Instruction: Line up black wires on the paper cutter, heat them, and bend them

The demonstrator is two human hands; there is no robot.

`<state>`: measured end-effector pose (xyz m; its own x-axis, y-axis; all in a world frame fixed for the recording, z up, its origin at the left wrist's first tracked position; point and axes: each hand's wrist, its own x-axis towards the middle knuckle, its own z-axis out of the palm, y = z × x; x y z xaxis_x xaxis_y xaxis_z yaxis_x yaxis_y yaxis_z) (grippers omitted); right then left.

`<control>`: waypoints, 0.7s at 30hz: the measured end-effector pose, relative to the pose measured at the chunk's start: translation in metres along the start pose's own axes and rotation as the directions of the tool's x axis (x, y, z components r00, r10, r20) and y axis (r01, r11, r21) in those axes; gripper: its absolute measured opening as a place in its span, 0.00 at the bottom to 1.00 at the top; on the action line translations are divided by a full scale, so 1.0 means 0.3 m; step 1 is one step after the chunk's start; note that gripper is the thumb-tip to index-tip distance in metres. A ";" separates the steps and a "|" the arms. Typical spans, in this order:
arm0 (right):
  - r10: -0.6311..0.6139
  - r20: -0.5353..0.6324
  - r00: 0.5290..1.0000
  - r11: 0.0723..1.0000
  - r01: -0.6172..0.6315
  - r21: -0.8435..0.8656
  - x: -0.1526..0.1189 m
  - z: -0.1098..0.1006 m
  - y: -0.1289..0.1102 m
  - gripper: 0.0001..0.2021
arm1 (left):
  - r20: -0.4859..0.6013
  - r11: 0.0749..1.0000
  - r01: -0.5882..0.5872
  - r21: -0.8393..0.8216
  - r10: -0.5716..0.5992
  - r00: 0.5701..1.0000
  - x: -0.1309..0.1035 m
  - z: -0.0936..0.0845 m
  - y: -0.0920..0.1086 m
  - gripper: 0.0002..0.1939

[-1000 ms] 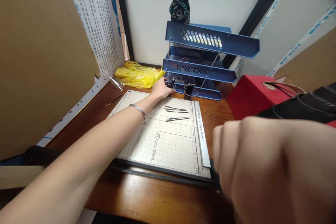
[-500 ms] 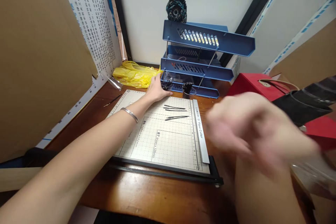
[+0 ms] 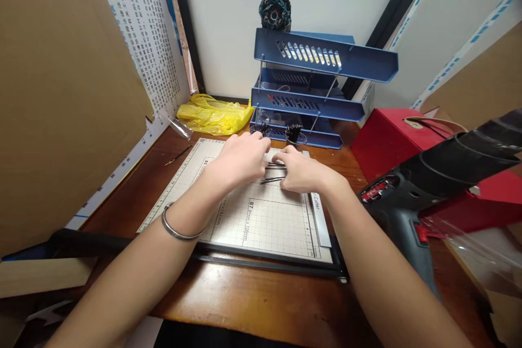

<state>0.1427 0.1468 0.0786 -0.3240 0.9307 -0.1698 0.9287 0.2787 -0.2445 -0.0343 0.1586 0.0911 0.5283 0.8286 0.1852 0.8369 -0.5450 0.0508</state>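
Thin black strips (image 3: 273,180) lie on the cream gridded board of a paper cutter (image 3: 281,228). My left hand (image 3: 244,159) is over the board, fingers curled down and together at the left ends of the upper strips; its fingertips are mostly hidden, so I cannot make out what they grip. Across from it, my right hand (image 3: 304,171) reaches in from the right, thumb and forefinger apart around the strips' right ends. Two clear cups stand just beyond the board, holding bundles of black pieces (image 3: 292,133) and darker pieces (image 3: 264,127).
A blue tiered tray (image 3: 326,54) stands behind, a dark patterned bundle (image 3: 275,9) on top. Left of it is a yellow plastic bag (image 3: 214,115). At right are a red box (image 3: 395,141) and a black heat gun (image 3: 408,217). A thin dark tool (image 3: 179,155) lies left of the board.
My right hand, blurred at the right before, has moved left to the strips. My left hand has come back from the cups to the strips. The heat gun's handle is now uncovered.
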 end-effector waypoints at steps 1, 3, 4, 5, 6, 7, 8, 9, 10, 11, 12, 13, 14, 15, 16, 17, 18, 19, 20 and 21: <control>0.015 0.007 1.000 1.000 -0.014 -0.012 0.007 -0.010 -0.010 0.24 | 0.009 1.000 0.006 0.016 -0.006 1.000 -0.013 -0.001 0.005 0.12; 0.049 0.016 0.999 0.998 -0.048 -0.029 0.012 -0.025 -0.028 0.17 | 0.024 0.999 0.020 0.038 -0.020 1.000 -0.040 -0.006 0.010 0.11; 0.069 0.018 0.997 0.997 -0.068 -0.039 0.010 -0.029 -0.035 0.14 | 0.031 0.999 0.028 0.041 -0.029 0.999 -0.054 -0.008 0.012 0.11; 0.087 0.019 0.996 0.995 -0.086 -0.048 0.005 -0.030 -0.041 0.10 | 0.039 0.999 0.034 0.037 -0.036 0.999 -0.068 -0.009 0.013 0.10; 0.102 0.018 0.995 0.993 -0.101 -0.054 -0.002 -0.028 -0.046 0.06 | 0.051 0.999 0.037 0.026 -0.038 0.998 -0.082 -0.009 0.013 0.11; 0.112 0.016 0.994 0.992 -0.111 -0.055 -0.012 -0.024 -0.051 0.04 | 0.067 0.999 0.033 0.008 -0.033 0.997 -0.094 -0.007 0.013 0.11; 0.113 0.016 0.993 0.992 -0.112 -0.052 -0.023 -0.018 -0.055 0.02 | 0.087 1.000 0.021 -0.015 -0.020 0.996 -0.104 -0.005 0.012 0.11; 0.107 0.020 0.994 0.993 -0.106 -0.043 -0.034 -0.012 -0.059 0.03 | 0.113 0.999 0.000 -0.043 0.005 0.994 -0.112 -0.001 0.012 0.10; 0.093 0.031 0.995 0.995 -0.092 -0.030 -0.046 -0.006 -0.062 0.06 | 0.137 0.997 -0.031 -0.069 0.040 0.990 -0.118 0.004 0.012 0.10; 0.073 0.048 0.996 0.997 -0.073 -0.009 -0.057 -0.001 -0.063 0.09 | 0.157 0.994 -0.062 -0.088 0.076 0.985 -0.121 0.009 0.012 0.09; 0.047 0.065 0.997 0.999 -0.049 0.022 -0.067 0.002 -0.062 0.13 | 0.170 0.991 -0.089 -0.097 0.105 0.980 -0.124 0.014 0.014 0.10; 0.020 0.074 0.997 0.998 -0.024 0.059 -0.077 0.003 -0.057 0.16 | 0.175 0.990 -0.107 -0.095 0.123 0.977 -0.124 0.019 0.016 0.10; -0.004 0.073 0.997 0.995 -0.004 0.104 -0.086 0.004 -0.049 0.19 | 0.173 0.990 -0.116 -0.084 0.129 0.977 -0.125 0.024 0.020 0.12; -0.018 0.060 0.998 0.988 0.009 0.151 -0.095 0.004 -0.036 0.20 | 0.165 0.991 -0.116 -0.070 0.127 0.978 -0.124 0.029 0.025 0.14; -0.021 0.035 0.999 0.980 0.014 0.197 -0.103 0.004 -0.020 0.20 | 0.155 0.992 -0.110 -0.058 0.117 0.981 -0.124 0.034 0.033 0.15; -0.011 0.001 1.000 0.971 0.011 0.237 -0.112 0.006 0.001 0.19 | 0.144 0.994 -0.098 -0.049 0.105 0.984 -0.125 0.040 0.043 0.17; 0.011 -0.037 0.999 0.963 -0.001 0.271 -0.120 0.009 0.024 0.18 | 0.129 0.995 -0.087 -0.039 0.092 0.987 -0.125 0.046 0.054 0.18; 0.037 -0.080 0.996 0.954 -0.011 0.301 -0.128 0.015 0.049 0.18 | 0.113 0.997 -0.076 -0.023 0.078 0.990 -0.127 0.052 0.067 0.20; 0.069 -0.119 0.991 0.942 -0.025 0.335 -0.135 0.022 0.073 0.18 | 0.096 0.998 -0.065 -0.002 0.065 0.993 -0.129 0.059 0.081 0.22; 0.102 -0.160 0.982 0.928 -0.036 0.371 -0.142 0.031 0.096 0.18 | 0.081 0.998 -0.061 0.022 0.059 0.995 -0.131 0.066 0.095 0.24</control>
<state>0.1816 0.1131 0.0698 -0.1946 0.9801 -0.0391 0.8069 0.1373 -0.5745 -0.0286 0.1130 0.0658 0.5863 0.8029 0.1077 0.8063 -0.5912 0.0179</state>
